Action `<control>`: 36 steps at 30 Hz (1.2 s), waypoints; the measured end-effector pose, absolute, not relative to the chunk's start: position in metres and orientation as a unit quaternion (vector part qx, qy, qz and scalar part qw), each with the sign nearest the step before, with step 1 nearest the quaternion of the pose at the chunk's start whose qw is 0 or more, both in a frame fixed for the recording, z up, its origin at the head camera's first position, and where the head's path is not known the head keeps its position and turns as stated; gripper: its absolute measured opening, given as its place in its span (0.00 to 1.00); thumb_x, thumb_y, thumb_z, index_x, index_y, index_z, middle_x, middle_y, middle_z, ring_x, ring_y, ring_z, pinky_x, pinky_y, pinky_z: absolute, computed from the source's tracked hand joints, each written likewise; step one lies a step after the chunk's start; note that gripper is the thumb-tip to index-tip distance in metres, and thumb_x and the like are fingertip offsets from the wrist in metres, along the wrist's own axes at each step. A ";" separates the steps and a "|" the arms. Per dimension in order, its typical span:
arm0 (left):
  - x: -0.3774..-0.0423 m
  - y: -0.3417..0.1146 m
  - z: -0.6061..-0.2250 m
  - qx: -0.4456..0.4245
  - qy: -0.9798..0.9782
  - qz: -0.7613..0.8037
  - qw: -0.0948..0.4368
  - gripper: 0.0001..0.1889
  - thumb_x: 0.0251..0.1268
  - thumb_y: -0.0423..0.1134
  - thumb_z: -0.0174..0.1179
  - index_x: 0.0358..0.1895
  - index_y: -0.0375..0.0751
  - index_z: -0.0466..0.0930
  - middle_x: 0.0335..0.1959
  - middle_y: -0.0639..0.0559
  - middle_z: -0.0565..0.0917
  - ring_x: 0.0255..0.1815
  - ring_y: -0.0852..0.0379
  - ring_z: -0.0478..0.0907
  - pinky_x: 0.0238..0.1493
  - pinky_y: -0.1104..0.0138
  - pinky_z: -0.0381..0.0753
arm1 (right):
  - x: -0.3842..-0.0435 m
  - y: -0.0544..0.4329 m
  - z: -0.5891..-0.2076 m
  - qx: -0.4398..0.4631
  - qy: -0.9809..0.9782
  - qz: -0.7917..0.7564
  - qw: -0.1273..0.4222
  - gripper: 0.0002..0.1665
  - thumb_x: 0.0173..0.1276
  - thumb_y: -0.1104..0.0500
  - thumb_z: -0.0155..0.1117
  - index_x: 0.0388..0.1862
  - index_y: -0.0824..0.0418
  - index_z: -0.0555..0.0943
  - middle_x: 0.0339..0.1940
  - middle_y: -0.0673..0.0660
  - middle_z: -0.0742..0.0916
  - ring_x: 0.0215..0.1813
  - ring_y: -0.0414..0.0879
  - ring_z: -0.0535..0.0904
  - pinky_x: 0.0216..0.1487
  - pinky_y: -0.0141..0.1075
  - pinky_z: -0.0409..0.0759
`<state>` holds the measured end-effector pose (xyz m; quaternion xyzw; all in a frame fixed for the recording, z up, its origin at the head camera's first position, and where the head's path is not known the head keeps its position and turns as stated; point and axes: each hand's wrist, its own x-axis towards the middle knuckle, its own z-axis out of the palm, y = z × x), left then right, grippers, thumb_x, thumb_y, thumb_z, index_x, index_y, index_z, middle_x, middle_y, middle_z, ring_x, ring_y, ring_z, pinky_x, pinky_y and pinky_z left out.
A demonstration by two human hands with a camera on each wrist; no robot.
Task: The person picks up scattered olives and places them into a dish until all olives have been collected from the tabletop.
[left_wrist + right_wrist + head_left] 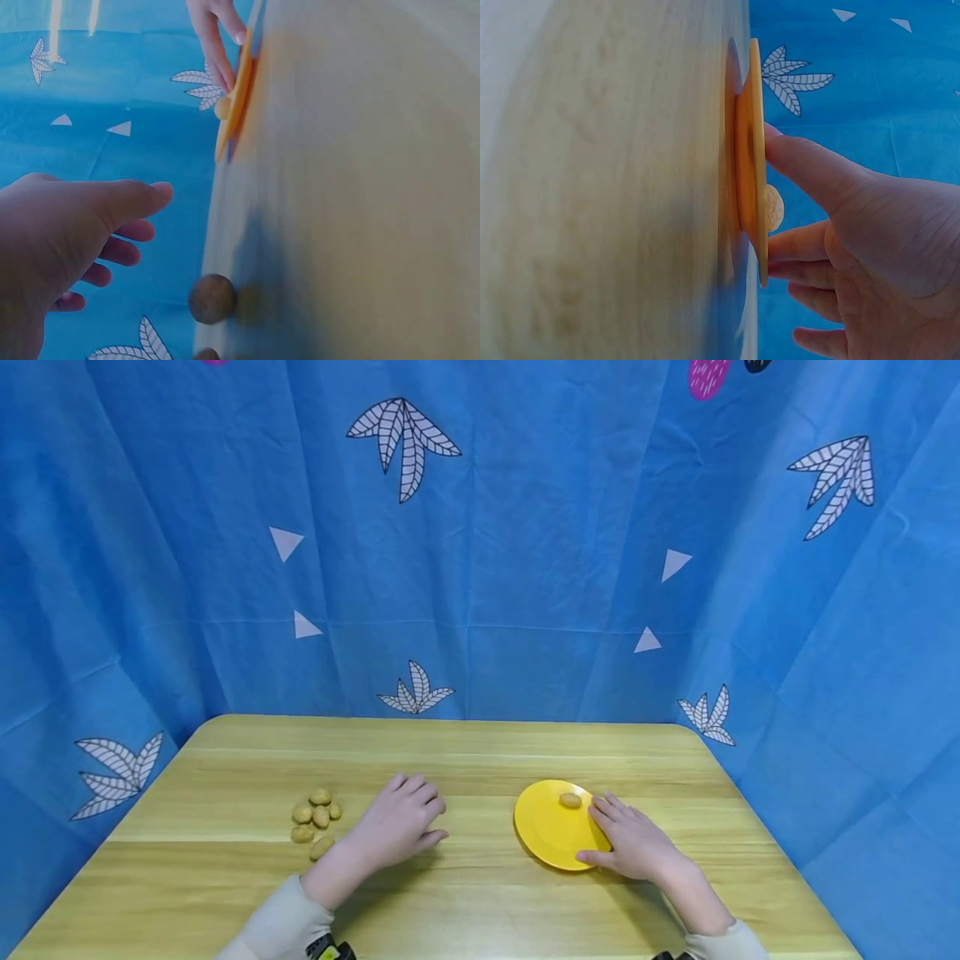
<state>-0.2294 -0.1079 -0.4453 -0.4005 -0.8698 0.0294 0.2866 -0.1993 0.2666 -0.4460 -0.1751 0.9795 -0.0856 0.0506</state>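
My left hand (401, 822) hangs above the table, right of a group of several small, brown, potato-like lumps (321, 817). It holds nothing; its fingers look loosely bent, and in the left wrist view the thumb of this hand (67, 232) points forward. On the right lies a round yellow plate (551, 831) with one potato-like lump (570, 800) near its far edge. My right hand (637, 843) rests its thumb and fingertips on the plate's right side. The right wrist view shows those fairly straight fingers (802, 244) at the rim, with the lump between thumb and fingers but apart from them.
Both hands are over a light wooden table (480, 910) with rounded far corners. A blue patterned cloth (525, 568) hangs behind it and along both sides. The lumps on the left lie loose, close to the left forearm.
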 end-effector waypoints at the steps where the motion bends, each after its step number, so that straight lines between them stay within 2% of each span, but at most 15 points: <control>1: -0.229 -0.110 -0.447 -0.400 -0.871 0.028 0.285 0.18 0.52 0.59 0.69 0.37 0.51 0.84 0.35 0.57 0.81 0.42 0.57 0.75 0.43 0.62 0.69 | -0.200 0.267 -0.446 -0.176 0.979 -0.085 0.049 0.51 0.62 0.34 0.63 0.69 0.70 0.67 0.73 0.67 0.69 0.76 0.65 0.59 0.71 0.59 0.60; 7: -0.227 -0.122 -0.459 -0.386 -0.884 0.019 0.263 0.18 0.50 0.59 0.70 0.33 0.50 0.83 0.34 0.58 0.80 0.40 0.58 0.74 0.42 0.63 0.69 | -0.202 0.267 -0.448 -0.183 0.979 -0.083 0.041 0.50 0.62 0.35 0.63 0.69 0.71 0.68 0.73 0.67 0.69 0.76 0.65 0.60 0.71 0.59 0.61; 17: -0.227 -0.141 -0.464 -0.353 -0.908 0.027 0.225 0.22 0.50 0.64 0.67 0.36 0.50 0.82 0.38 0.56 0.81 0.44 0.55 0.74 0.45 0.60 0.70 | -0.203 0.266 -0.448 -0.179 0.979 -0.083 0.047 0.50 0.62 0.34 0.63 0.69 0.71 0.68 0.73 0.67 0.69 0.76 0.65 0.59 0.71 0.59 0.60; 28: -0.227 -0.141 -0.465 -0.345 -0.913 0.042 0.212 0.25 0.49 0.67 0.65 0.34 0.48 0.83 0.37 0.55 0.80 0.42 0.55 0.73 0.43 0.60 0.69 | -0.203 0.268 -0.450 -0.177 0.980 -0.082 0.047 0.51 0.61 0.33 0.63 0.69 0.70 0.68 0.73 0.66 0.69 0.76 0.64 0.59 0.71 0.59 0.60; 36: -0.226 -0.138 -0.464 -0.338 -0.919 0.048 0.196 0.24 0.50 0.66 0.65 0.32 0.47 0.82 0.36 0.55 0.80 0.41 0.55 0.73 0.43 0.60 0.69 | -0.201 0.268 -0.450 -0.178 0.979 -0.089 0.046 0.50 0.62 0.35 0.64 0.69 0.71 0.68 0.73 0.67 0.69 0.76 0.65 0.58 0.71 0.59 0.60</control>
